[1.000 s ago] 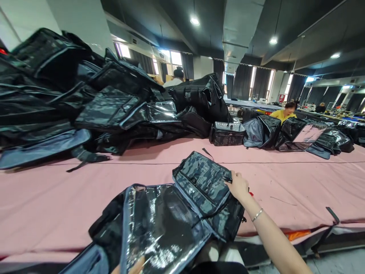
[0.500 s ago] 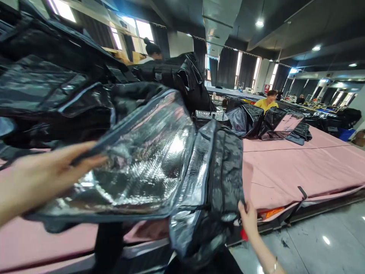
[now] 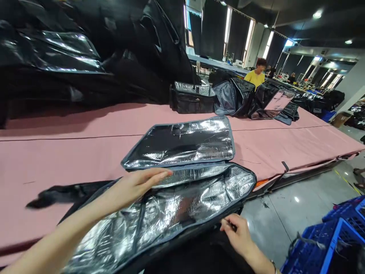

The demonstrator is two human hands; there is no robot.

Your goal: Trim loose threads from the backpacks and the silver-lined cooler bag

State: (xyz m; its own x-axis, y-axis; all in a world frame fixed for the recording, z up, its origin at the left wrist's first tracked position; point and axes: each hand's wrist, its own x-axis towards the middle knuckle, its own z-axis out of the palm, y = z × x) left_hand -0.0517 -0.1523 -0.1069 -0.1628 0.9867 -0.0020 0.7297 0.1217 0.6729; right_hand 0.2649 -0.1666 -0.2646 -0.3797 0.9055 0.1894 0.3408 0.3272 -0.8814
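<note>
An open cooler bag [image 3: 176, 201] with a silver foil lining lies at the near edge of the pink table [image 3: 71, 152]. Its foil-lined lid [image 3: 182, 142] is folded back flat on the table. My left hand [image 3: 137, 184] rests on the far rim of the bag's opening, fingers stretched out flat. My right hand [image 3: 238, 234] pinches the near black rim of the bag by its zipper edge, fingers closed on it.
A tall heap of black bags [image 3: 85, 53] fills the table's far left. More open bags [image 3: 236, 97] lie farther along, where a person in a yellow top [image 3: 256, 76] works. Blue plastic crates [image 3: 333, 243] stand on the grey floor at the lower right.
The bag was held up in the air with its lid flapping; now it lies open on the table with the lid flat. My left hand has let go of the lid and rests on the rim.
</note>
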